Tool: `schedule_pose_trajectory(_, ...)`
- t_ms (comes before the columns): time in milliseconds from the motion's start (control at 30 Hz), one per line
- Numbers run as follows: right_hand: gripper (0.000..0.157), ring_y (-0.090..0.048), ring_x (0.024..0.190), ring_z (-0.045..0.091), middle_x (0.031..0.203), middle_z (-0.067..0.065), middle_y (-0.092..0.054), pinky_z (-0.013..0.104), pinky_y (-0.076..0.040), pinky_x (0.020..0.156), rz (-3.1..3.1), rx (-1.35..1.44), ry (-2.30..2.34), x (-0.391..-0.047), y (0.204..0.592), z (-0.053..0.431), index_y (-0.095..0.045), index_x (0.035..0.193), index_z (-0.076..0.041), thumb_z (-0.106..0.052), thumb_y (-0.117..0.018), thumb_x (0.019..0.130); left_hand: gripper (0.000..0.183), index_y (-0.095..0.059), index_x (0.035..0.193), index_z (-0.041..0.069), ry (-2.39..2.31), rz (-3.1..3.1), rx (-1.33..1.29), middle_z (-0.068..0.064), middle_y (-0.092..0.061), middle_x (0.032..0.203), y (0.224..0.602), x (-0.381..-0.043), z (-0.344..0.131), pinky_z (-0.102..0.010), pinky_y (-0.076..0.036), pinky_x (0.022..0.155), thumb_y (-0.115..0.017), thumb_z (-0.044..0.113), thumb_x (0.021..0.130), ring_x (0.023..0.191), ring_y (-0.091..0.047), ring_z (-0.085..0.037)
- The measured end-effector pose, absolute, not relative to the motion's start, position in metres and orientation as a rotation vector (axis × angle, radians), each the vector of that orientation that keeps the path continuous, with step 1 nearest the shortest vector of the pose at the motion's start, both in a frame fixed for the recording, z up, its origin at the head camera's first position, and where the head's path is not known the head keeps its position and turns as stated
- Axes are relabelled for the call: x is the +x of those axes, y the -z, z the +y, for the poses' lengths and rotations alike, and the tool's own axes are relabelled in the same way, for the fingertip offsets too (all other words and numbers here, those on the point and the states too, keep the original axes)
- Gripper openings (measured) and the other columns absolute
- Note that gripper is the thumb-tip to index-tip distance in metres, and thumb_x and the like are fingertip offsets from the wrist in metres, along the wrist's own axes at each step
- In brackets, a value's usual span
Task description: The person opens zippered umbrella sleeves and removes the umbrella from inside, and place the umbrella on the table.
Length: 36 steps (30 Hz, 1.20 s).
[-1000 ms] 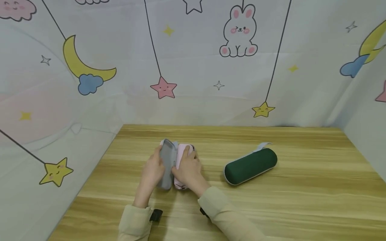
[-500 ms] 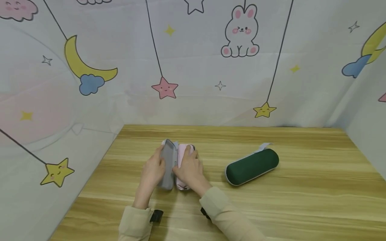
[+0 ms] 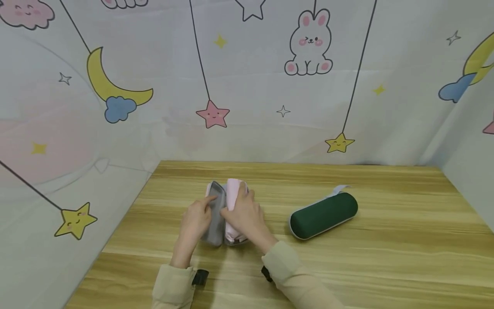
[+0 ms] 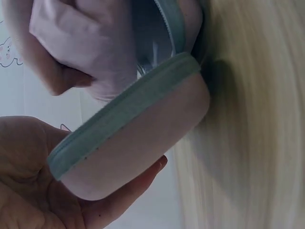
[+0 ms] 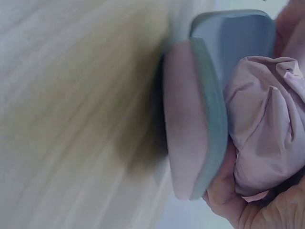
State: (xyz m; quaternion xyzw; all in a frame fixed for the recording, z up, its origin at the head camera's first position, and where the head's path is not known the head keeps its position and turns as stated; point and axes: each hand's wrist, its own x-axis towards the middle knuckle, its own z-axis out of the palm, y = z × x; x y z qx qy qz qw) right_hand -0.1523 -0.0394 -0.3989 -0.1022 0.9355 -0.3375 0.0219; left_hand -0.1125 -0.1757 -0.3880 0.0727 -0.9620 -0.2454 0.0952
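Note:
A pink zip case with a grey lining (image 3: 217, 227) lies unzipped at the left of the table. Its pink outside and grey-green rim show in the left wrist view. My left hand (image 3: 196, 221) rests against the raised lid, one finger stretched across the lining; no finger shows on the lid's outer face (image 4: 138, 143). Over the other half my right hand (image 3: 247, 216) grips a folded pink compact umbrella (image 3: 233, 191). Its pleated cloth (image 5: 267, 114) stands partly above the case's rim (image 5: 214, 114) in the right wrist view.
A dark green case (image 3: 324, 216) with a pale strap (image 3: 339, 190) lies to the right on the wooden table (image 3: 386, 240). A white printed cloth (image 3: 251, 77) hangs behind and at both sides of the table.
The umbrella has risen and now stands further out of the case in my right hand. My left hand's finger has come off the lid's edge onto its lining.

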Motion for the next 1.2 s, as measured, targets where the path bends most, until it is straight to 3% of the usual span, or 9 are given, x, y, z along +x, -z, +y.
schedule_pose_trajectory(167, 0.099, -0.054, 0.069, 0.024, 0.118, 0.021, -0.052, 0.029, -0.043, 0.051, 2.876, -0.274, 1.086, -0.151, 0.387, -0.031, -0.017, 0.153, -0.008, -0.043, -0.067, 0.075, 0.037, -0.064, 0.123, 0.007, 0.723, -2.856, 0.225, -0.025, -0.068, 0.101, 0.390, -0.114, -0.177, -0.044, -0.048, 0.062, -0.042, 0.006, 0.093, 0.074, -0.060, -0.028)
schedule_pose_trajectory(500, 0.096, -0.054, 0.071, 0.028, 0.119, 0.018, -0.051, 0.034, -0.042, 0.057, 2.908, -0.209, 1.053, -0.151, 0.379, -0.009, -0.018, 0.153, -0.013, -0.044, -0.065, 0.075, 0.039, -0.060, 0.127, 0.004, 0.735, -2.879, 0.219, -0.026, -0.067, 0.107, 0.392, -0.113, -0.181, -0.050, -0.051, 0.071, -0.040, 0.005, 0.094, 0.086, -0.064, -0.034)
schedule_pose_trajectory(733, 0.095, -0.052, 0.069, 0.026, 0.119, 0.020, -0.050, 0.033, -0.041, 0.056, 2.925, -0.201, 1.026, -0.152, 0.385, 0.001, -0.015, 0.153, -0.010, -0.043, -0.062, 0.077, 0.040, -0.056, 0.131, 0.002, 0.781, -2.905, 0.233, -0.026, -0.066, 0.106, 0.391, -0.114, -0.183, -0.037, -0.048, 0.059, -0.040, 0.004, 0.095, 0.073, -0.058, -0.026)
schedule_pose_trajectory(1200, 0.092, -0.054, 0.070, 0.030, 0.129, 0.025, -0.047, 0.039, -0.046, 0.057, 2.923, -0.173, 0.943, -0.151, 0.391, 0.013, -0.013, 0.154, -0.006, -0.041, -0.058, 0.082, 0.041, -0.054, 0.133, 0.002, 0.770, -2.916, 0.232, -0.025, -0.066, 0.100, 0.393, -0.113, -0.186, -0.033, -0.045, 0.055, -0.040, 0.003, 0.095, 0.067, -0.055, -0.023)
